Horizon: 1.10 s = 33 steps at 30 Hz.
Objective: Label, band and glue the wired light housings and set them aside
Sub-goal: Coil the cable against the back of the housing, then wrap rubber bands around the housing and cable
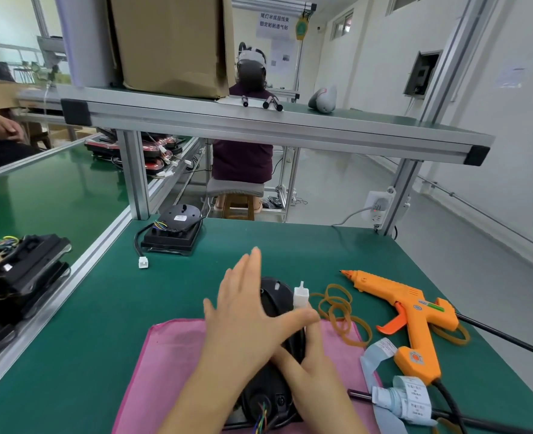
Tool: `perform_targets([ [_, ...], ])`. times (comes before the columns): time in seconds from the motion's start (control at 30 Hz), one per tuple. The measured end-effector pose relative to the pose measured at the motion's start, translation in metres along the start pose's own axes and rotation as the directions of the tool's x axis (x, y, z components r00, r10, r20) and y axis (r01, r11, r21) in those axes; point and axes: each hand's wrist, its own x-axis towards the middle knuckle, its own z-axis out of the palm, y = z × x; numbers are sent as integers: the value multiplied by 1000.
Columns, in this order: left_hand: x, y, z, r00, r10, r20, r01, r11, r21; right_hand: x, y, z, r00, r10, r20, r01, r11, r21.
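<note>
A black wired light housing (274, 300) lies on a pink cloth (171, 364) in front of me, with coloured wires showing at its near end. My left hand (246, 311) lies over it with fingers straight and spread, hiding its middle. My right hand (309, 364) grips the housing's right edge. A white connector (301, 296) on the housing's lead stands up just above my left thumb. Loose tan rubber bands (340, 311) lie to the right, beside an orange glue gun (415, 314) and a roll of white labels (406, 399).
Another black housing (174, 230) with its lead and white plug (143, 262) sits at the back of the green mat (290, 245). Several banded housings (20, 267) are stacked on the conveyor at left. An aluminium shelf frame (258, 126) crosses overhead. A person sits beyond the bench.
</note>
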Motion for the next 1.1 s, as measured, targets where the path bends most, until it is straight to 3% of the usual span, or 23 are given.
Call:
perform_targets([
  [0.07, 7, 6, 8, 1000, 20, 20, -24, 981, 195, -2, 1, 4, 1000, 26, -17, -27, 999, -38],
  [0.17, 13, 3, 15, 999, 48, 18, -51, 958, 281, -3, 4, 4, 998, 45, -44, -47, 998, -41],
  [0.27, 19, -5, 11, 997, 58, 44, -68, 956, 285, -4, 8, 0, 996, 61, -62, -62, 998, -9],
  [0.4, 27, -10, 2, 988, 30, 150, -54, 986, 161, -5, 9, -1, 995, 72, -71, -73, 997, 0],
  [0.57, 35, -13, -1, 974, 54, 221, -81, 990, 116, -1, 9, -6, 991, 128, 26, -131, 983, 128],
  [0.8, 39, -15, 4, 957, 36, 286, -64, 994, 91, 10, 14, -16, 963, 190, 190, -264, 805, 532],
  [1.0, 51, -14, 8, 933, 39, 358, -84, 990, 112, 19, 24, -12, 940, 238, 244, -341, 639, 689],
  [1.1, 58, -12, 14, 921, 14, 390, -70, 989, 129, 24, 23, -15, 944, 258, 204, -326, 640, 696],
])
